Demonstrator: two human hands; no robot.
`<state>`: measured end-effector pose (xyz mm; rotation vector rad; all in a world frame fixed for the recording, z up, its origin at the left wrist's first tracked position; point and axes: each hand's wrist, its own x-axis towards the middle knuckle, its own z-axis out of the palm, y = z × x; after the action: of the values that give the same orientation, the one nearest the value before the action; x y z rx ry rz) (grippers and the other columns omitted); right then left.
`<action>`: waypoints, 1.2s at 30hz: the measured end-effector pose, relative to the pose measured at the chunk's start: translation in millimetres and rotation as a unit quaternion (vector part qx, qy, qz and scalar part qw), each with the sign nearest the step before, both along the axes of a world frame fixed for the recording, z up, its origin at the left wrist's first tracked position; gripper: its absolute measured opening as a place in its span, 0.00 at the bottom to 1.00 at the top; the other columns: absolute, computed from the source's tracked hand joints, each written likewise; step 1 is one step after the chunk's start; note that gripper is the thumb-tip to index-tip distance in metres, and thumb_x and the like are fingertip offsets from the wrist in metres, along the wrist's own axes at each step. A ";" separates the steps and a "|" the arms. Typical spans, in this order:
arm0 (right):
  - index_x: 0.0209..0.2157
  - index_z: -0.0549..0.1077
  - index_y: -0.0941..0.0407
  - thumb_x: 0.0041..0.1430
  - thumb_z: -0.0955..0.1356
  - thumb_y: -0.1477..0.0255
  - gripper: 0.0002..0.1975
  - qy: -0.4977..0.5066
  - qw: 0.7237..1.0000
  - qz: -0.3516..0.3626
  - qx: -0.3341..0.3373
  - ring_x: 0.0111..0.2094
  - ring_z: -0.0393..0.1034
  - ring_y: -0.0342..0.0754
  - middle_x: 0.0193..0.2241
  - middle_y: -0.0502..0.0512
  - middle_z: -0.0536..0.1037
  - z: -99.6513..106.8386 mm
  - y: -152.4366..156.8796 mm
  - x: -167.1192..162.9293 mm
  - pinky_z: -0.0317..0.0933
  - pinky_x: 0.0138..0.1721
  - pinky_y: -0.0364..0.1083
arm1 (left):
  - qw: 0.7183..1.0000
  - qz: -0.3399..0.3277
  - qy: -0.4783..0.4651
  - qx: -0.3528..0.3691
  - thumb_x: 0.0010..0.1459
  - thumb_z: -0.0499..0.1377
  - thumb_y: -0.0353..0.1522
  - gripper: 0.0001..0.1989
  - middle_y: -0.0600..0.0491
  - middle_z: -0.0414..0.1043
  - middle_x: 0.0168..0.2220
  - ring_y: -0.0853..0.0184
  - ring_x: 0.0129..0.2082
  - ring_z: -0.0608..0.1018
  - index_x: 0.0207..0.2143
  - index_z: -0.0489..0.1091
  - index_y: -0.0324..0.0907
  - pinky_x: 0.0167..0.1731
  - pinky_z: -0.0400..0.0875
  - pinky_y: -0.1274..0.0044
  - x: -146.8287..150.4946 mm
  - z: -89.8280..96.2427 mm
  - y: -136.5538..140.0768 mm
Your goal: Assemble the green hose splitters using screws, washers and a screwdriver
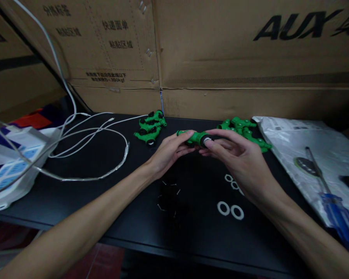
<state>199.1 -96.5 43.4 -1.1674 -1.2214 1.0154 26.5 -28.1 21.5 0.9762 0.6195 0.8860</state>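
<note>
My left hand (172, 150) is closed around the body of a green plastic hose splitter (196, 137) with a black collar, held above the middle of the table. My right hand (231, 149) is at the collar end, thumb and fingers pinching a white washer (208, 141) at its opening. Whether the washer sits fully inside cannot be seen. Below my right hand, two larger white washers (223, 208) lie on the table, and several smaller ones (229, 178) lie further back, partly hidden by my wrist. Small black parts with pale edges (168, 197) lie below my left hand.
Green splitters with black parts (148, 128) stand at the back left; more green pieces (244, 130) lie behind my right hand. White cables (95, 178) and a power strip (20, 162) occupy the left. A blue-handled screwdriver (337, 213) rests on a silvery bag (293, 155). Cardboard boxes (221, 58) wall the back.
</note>
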 end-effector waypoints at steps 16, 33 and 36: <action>0.45 0.78 0.56 0.55 0.77 0.66 0.16 -0.010 1.000 -0.014 0.001 0.33 0.80 0.45 0.32 0.52 0.83 1.8 -1.1 -0.1 0.75 0.41 0.45 | 1.000 0.015 -0.005 0.001 0.60 0.65 0.34 0.08 0.52 0.76 0.40 0.67 0.45 0.76 0.38 0.76 0.38 0.55 0.67 0.72 2.6 2.8 -3.4; 0.44 0.82 0.53 0.55 0.77 0.69 0.13 -0.017 0.998 -0.038 0.039 0.34 0.79 0.40 0.34 0.50 0.83 3.3 0.7 0.4 0.73 0.39 0.38 | 0.999 -0.017 0.025 0.041 0.60 0.66 0.42 0.15 0.51 0.75 0.40 0.65 0.45 0.75 0.35 0.76 0.38 0.52 0.68 0.70 1.0 1.1 -3.1; 0.44 0.81 0.52 0.55 0.77 0.68 0.14 0.006 0.999 -0.030 0.032 0.35 0.80 0.42 0.35 0.50 0.83 4.6 0.4 2.2 0.74 0.42 0.40 | 0.998 -0.028 0.030 0.049 0.61 0.65 0.40 0.15 0.49 0.77 0.47 0.62 0.50 0.75 0.44 0.76 0.39 0.54 0.66 0.69 0.0 0.2 -1.2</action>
<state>201.4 -96.2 48.0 -1.1399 -1.1938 0.9323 26.6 -29.3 21.7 1.1078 0.6015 0.8455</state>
